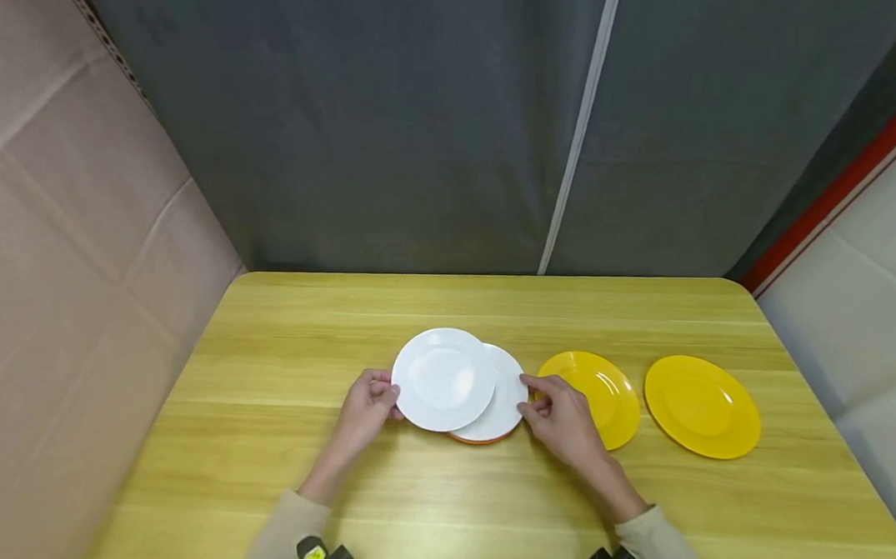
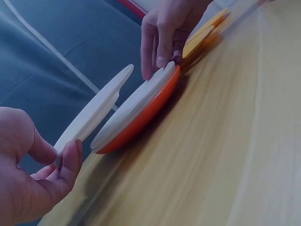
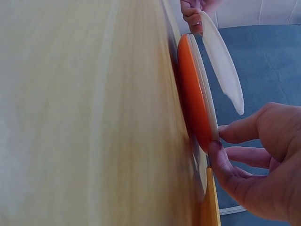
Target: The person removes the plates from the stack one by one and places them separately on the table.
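My left hand [image 1: 367, 403] pinches the left rim of a white plate [image 1: 444, 379], held raised and apart from the stack beneath, as the left wrist view shows. That stack has white plate ware [image 1: 509, 391] on top and an orange piece [image 3: 192, 89] under it. At the stack's right rim, my right hand [image 1: 565, 422] pinches the edge between thumb and fingers. In the head view the raised plate covers the left part of the stack.
Two yellow plates lie on the wooden table [image 1: 259, 471] to the right, one [image 1: 600, 399] partly behind my right hand, the other [image 1: 701, 407] farther right. A dark curtain [image 1: 386, 143] hangs behind the table, with pale side walls.
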A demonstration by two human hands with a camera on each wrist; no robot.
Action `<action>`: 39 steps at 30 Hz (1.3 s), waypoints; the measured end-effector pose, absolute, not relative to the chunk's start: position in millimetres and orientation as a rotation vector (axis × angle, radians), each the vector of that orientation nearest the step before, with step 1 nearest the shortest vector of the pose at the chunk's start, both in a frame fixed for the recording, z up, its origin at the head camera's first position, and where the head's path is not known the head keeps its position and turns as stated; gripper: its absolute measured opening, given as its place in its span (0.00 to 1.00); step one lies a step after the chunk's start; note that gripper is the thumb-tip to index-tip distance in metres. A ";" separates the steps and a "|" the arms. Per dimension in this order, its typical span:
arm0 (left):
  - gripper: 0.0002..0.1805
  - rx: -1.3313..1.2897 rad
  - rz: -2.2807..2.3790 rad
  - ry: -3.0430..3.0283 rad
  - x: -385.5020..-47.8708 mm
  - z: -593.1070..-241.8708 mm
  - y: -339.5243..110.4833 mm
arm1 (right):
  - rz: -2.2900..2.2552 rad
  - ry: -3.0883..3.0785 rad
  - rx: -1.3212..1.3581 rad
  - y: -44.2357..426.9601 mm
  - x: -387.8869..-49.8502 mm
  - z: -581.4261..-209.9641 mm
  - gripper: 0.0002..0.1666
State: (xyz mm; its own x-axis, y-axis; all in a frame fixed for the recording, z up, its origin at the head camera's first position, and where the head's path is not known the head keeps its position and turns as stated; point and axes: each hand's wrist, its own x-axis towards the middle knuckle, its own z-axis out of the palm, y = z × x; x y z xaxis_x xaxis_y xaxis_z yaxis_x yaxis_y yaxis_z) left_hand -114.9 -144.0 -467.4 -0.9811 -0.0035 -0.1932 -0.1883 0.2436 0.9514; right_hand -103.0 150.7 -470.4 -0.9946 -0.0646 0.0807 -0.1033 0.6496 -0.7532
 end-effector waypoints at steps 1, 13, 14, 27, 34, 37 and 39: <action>0.16 -0.189 1.829 2.362 -115.1 -467.6 -146.4 | 1.287 -2.813 0.143 150.6 -102.9 -470.6 0.25; 0.18 -0.279 1.789 2.421 -114.2 -470.1 -166.8 | 1.275 -2.830 0.153 150.4 -103.1 -470.5 0.26; 0.18 -0.293 1.787 2.428 -114.4 -469.8 -168.5 | 1.272 -2.832 0.157 150.3 -103.3 -470.3 0.26; 0.18 -0.492 1.746 2.522 -117.3 -470.6 -190.9 | 1.269 -2.839 0.166 151.2 -102.9 -470.7 0.26; 0.20 -0.532 1.735 2.524 -116.7 -471.0 -202.4 | 1.241 -2.845 0.169 151.1 -103.8 -470.2 0.26; 0.20 -0.557 1.728 2.530 -116.5 -472.6 -205.9 | 1.245 -2.849 0.159 150.6 -103.7 -470.2 0.26; 0.20 -0.572 1.722 2.535 -116.5 -473.8 -207.9 | 1.250 -2.854 0.151 150.2 -103.7 -470.0 0.26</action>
State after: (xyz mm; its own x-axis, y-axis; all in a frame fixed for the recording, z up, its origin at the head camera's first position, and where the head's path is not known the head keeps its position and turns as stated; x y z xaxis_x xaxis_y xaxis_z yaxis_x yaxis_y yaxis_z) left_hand -116.5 -207.9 -473.8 -0.9324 -0.2849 -0.2224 -0.3117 0.3222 0.8939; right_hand -103.7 150.2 -470.0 -0.9951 -0.0795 0.0593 -0.0975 0.6741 -0.7322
